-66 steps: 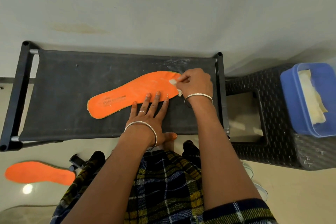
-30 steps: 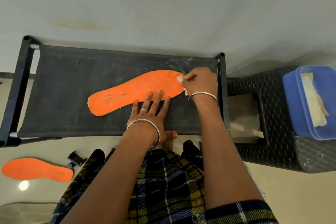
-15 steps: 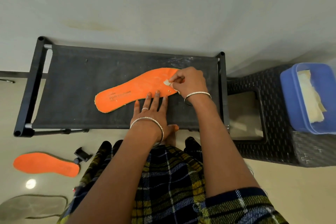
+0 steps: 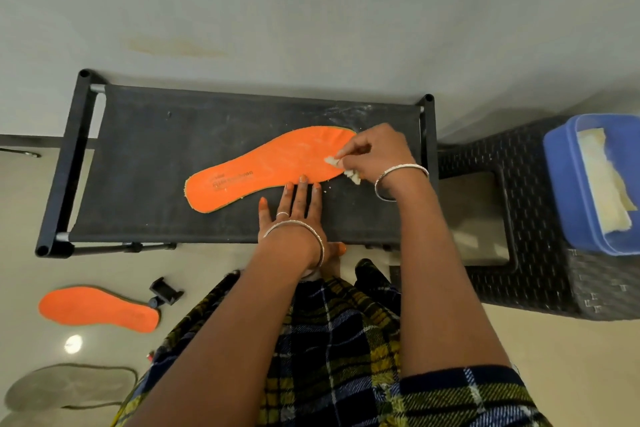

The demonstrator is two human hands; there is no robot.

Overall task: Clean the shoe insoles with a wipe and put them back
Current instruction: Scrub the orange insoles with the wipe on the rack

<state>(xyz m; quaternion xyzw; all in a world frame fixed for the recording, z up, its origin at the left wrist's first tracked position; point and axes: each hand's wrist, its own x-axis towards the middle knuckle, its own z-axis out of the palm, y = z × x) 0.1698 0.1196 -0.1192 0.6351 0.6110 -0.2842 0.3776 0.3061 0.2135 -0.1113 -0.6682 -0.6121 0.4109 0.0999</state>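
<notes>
One insole (image 4: 270, 170) — toe under right hand (image 4: 377, 152)

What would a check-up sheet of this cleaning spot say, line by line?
Surface: black fabric rack, whitish smears at its far right corner.
Job's things: orange insole lies flat on the rack; second orange insole lies on the floor; wipe is on the first insole's wide end; blue tub holding pale sheets sits on the woven stool.
Clutter: small black object on the floor; pale crumbs beside the insole; grey flat shape on the floor.
Hands: left hand flat, fingertips at the insole's near edge; right hand pinches the wipe.
Cables: nothing seen.
Surroundings: pale wall, glossy floor.
</notes>
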